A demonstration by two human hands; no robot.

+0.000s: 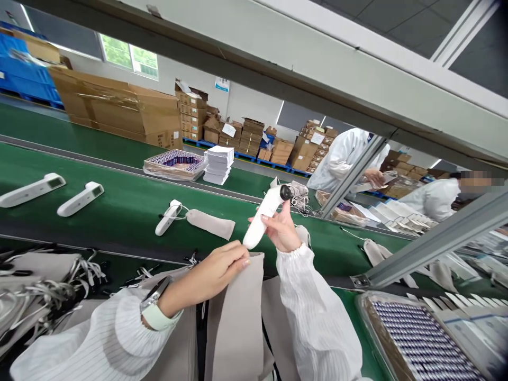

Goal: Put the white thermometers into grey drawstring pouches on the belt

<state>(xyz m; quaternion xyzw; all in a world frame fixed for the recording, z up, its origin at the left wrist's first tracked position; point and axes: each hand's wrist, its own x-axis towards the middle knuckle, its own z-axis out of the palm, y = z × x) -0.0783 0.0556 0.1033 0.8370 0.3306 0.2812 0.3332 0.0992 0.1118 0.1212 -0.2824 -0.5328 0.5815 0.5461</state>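
Observation:
In my right hand (pixel 284 228) is a white handheld thermometer (pixel 257 226) with a black round tip, held at a slant, its tip up and its lower end downward. My left hand (pixel 220 267) is closed on the top edge of a grey-beige cloth pouch (pixel 240 323), which hangs below it. The thermometer's lower end is right by the pouch's top edge and my left fingers; whether it touches them I cannot tell. Beyond my hands, another thermometer (pixel 169 218) lies on the green belt (pixel 130 233) beside a small drawstring pouch (pixel 212 223).
Two more thermometers (pixel 81 199) lie on the belt at left. Heaped pouches with cords (pixel 43 296) are at lower left. A battery tray (pixel 424 338) stands at lower right. A metal post (pixel 420 233) slants at right. Past the belt are a paper stack (pixel 219 164) and a co-worker (pixel 345 159).

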